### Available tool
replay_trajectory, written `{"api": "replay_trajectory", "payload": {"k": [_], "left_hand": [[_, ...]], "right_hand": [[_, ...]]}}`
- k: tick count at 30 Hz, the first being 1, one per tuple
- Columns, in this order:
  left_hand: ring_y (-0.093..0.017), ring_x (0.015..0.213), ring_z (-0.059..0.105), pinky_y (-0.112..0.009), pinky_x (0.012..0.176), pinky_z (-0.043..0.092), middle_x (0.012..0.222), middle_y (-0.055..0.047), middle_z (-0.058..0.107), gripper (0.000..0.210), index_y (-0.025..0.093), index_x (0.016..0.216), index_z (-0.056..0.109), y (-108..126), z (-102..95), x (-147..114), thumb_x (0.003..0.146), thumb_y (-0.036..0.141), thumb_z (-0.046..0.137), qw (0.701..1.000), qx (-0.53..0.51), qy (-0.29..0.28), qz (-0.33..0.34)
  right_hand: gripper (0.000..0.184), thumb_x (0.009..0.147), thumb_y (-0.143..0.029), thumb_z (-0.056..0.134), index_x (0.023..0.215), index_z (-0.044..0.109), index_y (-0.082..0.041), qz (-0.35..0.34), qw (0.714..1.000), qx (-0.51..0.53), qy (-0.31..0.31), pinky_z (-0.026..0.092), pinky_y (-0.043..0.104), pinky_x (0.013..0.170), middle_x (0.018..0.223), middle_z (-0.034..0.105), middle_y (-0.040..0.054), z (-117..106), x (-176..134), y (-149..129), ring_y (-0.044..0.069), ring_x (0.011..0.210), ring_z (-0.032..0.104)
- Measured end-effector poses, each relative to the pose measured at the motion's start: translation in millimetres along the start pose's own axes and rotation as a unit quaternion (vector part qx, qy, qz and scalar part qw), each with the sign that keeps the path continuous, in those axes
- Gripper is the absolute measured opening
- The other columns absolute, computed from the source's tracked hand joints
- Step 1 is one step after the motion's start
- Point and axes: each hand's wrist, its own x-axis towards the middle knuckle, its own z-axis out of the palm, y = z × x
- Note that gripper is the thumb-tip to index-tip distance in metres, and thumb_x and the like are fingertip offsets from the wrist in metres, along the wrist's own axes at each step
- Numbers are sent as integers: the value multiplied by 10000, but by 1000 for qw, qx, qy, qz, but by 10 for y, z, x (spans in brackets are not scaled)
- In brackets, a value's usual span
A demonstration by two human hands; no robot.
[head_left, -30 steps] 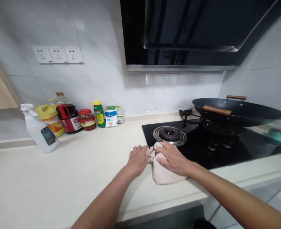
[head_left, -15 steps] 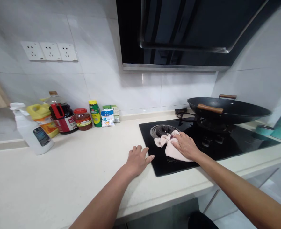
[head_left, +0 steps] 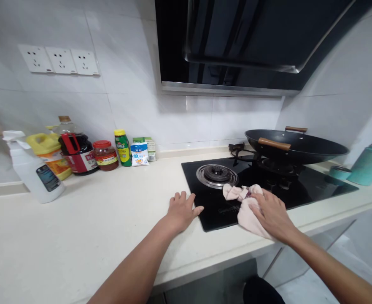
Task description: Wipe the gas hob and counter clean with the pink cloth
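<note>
My right hand (head_left: pixel 271 211) presses a pale pink cloth (head_left: pixel 251 217) against the front part of the black glass gas stove (head_left: pixel 216 217). Part of the cloth hangs over the stove's front edge onto the counter. My left hand (head_left: pixel 182 211) rests on the pale countertop (head_left: pixel 110 228) with its fingers spread, the thumb touching the stove's left edge. Behind the cloth, the left burner (head_left: pixel 217 174) is uncovered. A black wok (head_left: pixel 312 147) with wooden handles sits on the right burner.
Along the wall at left stand a white spray bottle (head_left: pixel 34 169), a yellow jug (head_left: pixel 51 152), a dark sauce bottle (head_left: pixel 80 154), a red-lidded jar (head_left: pixel 106 155), a green bottle (head_left: pixel 122 147) and a small packet (head_left: pixel 139 154). A range hood (head_left: pixel 230 42) hangs above. A teal container (head_left: pixel 371 164) is at right.
My right hand has slid the cloth rightward and toward me, away from the left burner to the stove's front edge. My left hand stays in place. The view has shifted slightly.
</note>
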Motion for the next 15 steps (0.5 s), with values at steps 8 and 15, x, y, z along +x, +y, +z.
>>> {"api": "replay_trajectory", "payload": {"k": [8,15], "left_hand": [[-330,1194,490,-457,984,418,1345,-152,528,461,225,1451,476,-74,-18,15,1033,365,339,999,43,3,13],[-307,1161,495,-459,978,419,1304,-115,546,424,277,1394,524,-127,-31,49,1029,397,344,1000,10,14,12]], "right_hand": [[349,934,-349,548,1272,602,-279,-173,970,161,-50,329,543,1127,1474,450,110,-342,-157,-1069,321,1369,373],[345,949,-415,542,1267,614,-303,-157,965,187,-93,351,502,1113,1447,488,83,-270,96,-794,300,1339,421]]}}
